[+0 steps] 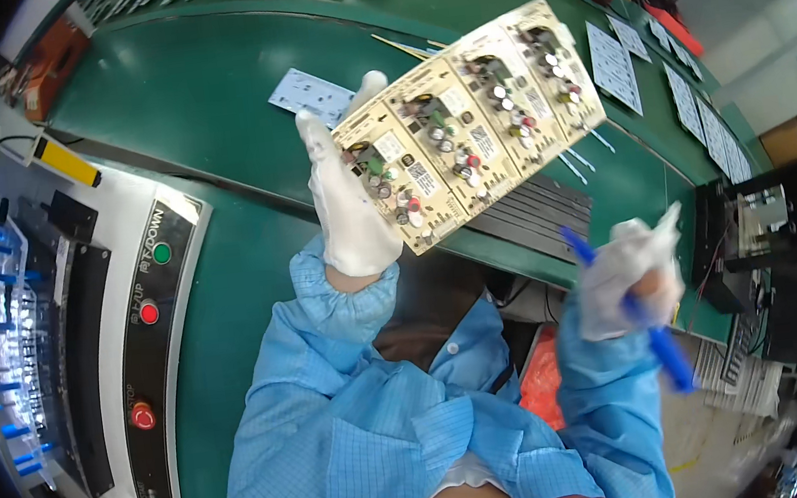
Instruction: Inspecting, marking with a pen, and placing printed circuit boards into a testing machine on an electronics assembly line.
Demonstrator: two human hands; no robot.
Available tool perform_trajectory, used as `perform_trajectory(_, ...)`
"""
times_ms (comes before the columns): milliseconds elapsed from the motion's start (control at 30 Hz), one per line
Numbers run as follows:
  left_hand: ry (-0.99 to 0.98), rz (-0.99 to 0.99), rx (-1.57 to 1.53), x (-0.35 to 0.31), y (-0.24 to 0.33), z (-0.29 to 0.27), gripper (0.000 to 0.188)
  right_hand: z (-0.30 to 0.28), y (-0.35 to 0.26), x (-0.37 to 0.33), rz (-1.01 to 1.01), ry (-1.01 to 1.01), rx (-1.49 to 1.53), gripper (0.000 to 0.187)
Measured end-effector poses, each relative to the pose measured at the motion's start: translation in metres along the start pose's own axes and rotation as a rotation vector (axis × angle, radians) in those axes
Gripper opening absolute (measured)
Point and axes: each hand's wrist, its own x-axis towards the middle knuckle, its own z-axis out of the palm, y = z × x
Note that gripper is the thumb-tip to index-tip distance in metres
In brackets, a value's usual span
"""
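A cream circuit board panel, made of several joined boards with capacitors and small parts standing on it, is tilted up over the bench. My left hand, in a white glove, grips its left end, with fingers at the edge and thumb side against the board. On the right, my gloved right hand is closed around a long blue stick-like tool. Motion blurs the tool, so its exact kind does not show. This hand is apart from the panel, below and to its right.
White printed cards lie on the green bench, more along its far side. A dark ribbed strip runs below the panel. At left stands a machine with a button panel; black equipment stands at right.
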Motion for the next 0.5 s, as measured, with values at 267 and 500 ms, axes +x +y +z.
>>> perform_trajectory(267, -0.047, -0.084, 0.025, -0.013, -0.018, 0.016, 0.075, 0.032, 0.048, -0.037, -0.579, -0.079, -0.743, 0.021)
perform_trajectory(500, 0.014, -0.04, 0.074, -0.016, -0.022, 0.021, 0.076, 0.038, 0.048, -0.039, -0.442, -0.095, -0.719, 0.022)
